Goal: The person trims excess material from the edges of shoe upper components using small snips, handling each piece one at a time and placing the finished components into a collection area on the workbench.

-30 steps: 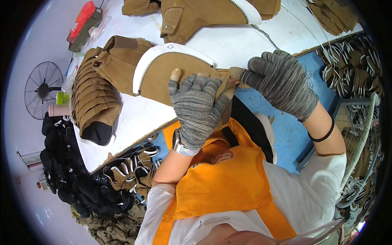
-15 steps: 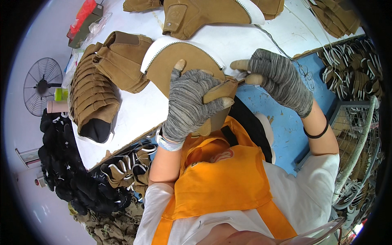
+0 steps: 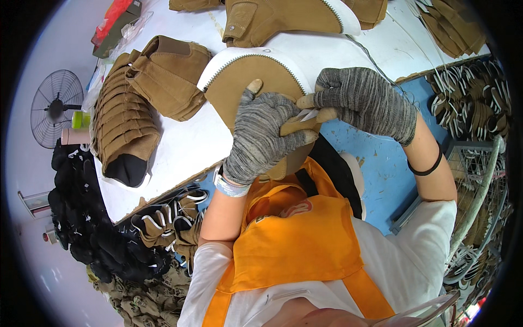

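Note:
A tan suede shoe upper [image 3: 248,76] with a white zigzag-stitched rim lies at the near edge of the white table [image 3: 180,144]. My left hand [image 3: 261,136], in a grey knit glove with open fingertips, clamps its near part from above. My right hand [image 3: 362,101], gloved the same way, pinches a small white slip [image 3: 308,115] against the piece, right beside my left thumb. Both hands touch the same tan piece, just above my orange apron.
A stack of tan suede pieces [image 3: 122,117] lies on the table's left, more uppers [image 3: 283,19] at the far edge. A floor fan [image 3: 54,106] stands at the left. Piles of black and tan parts [image 3: 163,223] sit below the table, wire baskets [image 3: 474,163] with strap pieces on the right.
The tan piece has been drawn nearer to my body and turned. My left hand shifted its grip lower on it, and my right hand came in to pinch at its edge.

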`<state>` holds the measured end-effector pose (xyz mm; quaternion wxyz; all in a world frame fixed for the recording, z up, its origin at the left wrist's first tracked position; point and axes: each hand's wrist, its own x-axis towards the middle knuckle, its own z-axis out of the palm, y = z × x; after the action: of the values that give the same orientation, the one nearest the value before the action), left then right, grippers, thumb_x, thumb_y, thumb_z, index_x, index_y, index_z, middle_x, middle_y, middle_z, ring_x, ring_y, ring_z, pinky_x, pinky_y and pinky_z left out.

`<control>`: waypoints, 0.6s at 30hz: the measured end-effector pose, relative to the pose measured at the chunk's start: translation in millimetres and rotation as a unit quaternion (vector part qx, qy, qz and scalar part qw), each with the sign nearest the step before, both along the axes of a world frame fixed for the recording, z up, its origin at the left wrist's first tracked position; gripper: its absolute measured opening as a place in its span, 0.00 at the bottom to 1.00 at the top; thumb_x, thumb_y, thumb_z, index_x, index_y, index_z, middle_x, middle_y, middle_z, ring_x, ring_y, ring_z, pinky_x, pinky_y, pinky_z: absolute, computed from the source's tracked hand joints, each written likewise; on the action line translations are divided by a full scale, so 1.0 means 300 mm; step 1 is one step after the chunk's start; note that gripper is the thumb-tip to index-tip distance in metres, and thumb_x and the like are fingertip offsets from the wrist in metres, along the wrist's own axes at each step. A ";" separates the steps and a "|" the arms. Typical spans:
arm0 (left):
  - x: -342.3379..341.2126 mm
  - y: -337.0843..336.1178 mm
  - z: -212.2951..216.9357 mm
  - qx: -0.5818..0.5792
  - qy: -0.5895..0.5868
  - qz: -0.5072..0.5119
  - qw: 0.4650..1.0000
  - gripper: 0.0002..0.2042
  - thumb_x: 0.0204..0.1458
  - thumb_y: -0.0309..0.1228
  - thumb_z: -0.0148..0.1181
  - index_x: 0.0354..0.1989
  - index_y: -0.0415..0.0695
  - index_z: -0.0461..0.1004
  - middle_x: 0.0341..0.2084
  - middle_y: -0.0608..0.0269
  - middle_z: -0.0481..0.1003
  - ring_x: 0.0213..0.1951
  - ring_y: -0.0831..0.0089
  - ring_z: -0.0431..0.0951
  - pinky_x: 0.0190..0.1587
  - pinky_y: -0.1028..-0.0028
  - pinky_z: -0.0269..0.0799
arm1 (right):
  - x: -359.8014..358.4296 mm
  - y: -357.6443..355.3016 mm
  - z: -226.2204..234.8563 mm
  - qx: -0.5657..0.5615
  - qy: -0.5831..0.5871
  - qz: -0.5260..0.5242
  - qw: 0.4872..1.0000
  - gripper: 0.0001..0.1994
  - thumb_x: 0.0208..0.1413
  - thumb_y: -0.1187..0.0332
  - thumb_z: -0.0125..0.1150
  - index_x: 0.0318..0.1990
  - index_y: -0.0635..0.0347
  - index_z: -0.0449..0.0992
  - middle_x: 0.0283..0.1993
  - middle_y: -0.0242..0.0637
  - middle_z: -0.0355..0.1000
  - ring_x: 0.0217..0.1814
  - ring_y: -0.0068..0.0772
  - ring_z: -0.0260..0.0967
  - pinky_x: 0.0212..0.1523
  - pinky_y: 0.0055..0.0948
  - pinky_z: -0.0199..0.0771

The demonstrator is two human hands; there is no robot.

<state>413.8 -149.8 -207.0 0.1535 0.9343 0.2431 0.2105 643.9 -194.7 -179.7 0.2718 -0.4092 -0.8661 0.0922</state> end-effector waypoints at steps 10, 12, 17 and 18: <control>0.025 -0.014 -0.002 0.022 0.046 0.011 0.999 0.20 0.44 0.50 0.65 0.34 0.46 0.80 0.29 0.60 0.76 0.39 0.63 0.76 0.64 0.58 0.47 | 0.005 -0.026 0.021 -0.028 -0.047 -0.009 0.998 0.12 0.56 0.62 0.57 0.44 0.53 0.80 0.33 0.39 0.70 0.37 0.42 0.71 0.39 0.33 0.72; 0.025 -0.017 0.000 0.027 0.042 0.007 0.999 0.20 0.45 0.51 0.64 0.35 0.46 0.80 0.29 0.59 0.76 0.39 0.63 0.76 0.64 0.58 0.46 | 0.008 -0.032 0.008 -0.003 -0.042 -0.001 0.999 0.12 0.55 0.63 0.57 0.46 0.51 0.80 0.34 0.38 0.70 0.37 0.41 0.71 0.40 0.33 0.72; 0.017 -0.008 -0.011 0.021 -0.002 -0.006 1.000 0.20 0.46 0.51 0.62 0.36 0.46 0.79 0.31 0.60 0.76 0.40 0.63 0.76 0.65 0.58 0.46 | 0.015 -0.048 -0.060 0.095 -0.063 -0.044 0.992 0.15 0.51 0.65 0.59 0.47 0.48 0.79 0.34 0.37 0.70 0.36 0.41 0.70 0.40 0.33 0.73; 0.019 -0.005 -0.012 0.019 -0.002 -0.009 1.000 0.20 0.46 0.52 0.62 0.36 0.46 0.80 0.31 0.60 0.76 0.41 0.63 0.76 0.65 0.58 0.46 | 0.011 -0.051 -0.058 0.088 -0.054 -0.049 0.993 0.15 0.51 0.65 0.59 0.47 0.48 0.79 0.34 0.37 0.70 0.36 0.41 0.70 0.40 0.32 0.73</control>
<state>419.5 -151.4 -210.7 0.1378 0.9387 0.2305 0.2161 647.1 -210.1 -196.9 0.2641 -0.4298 -0.8632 -0.0202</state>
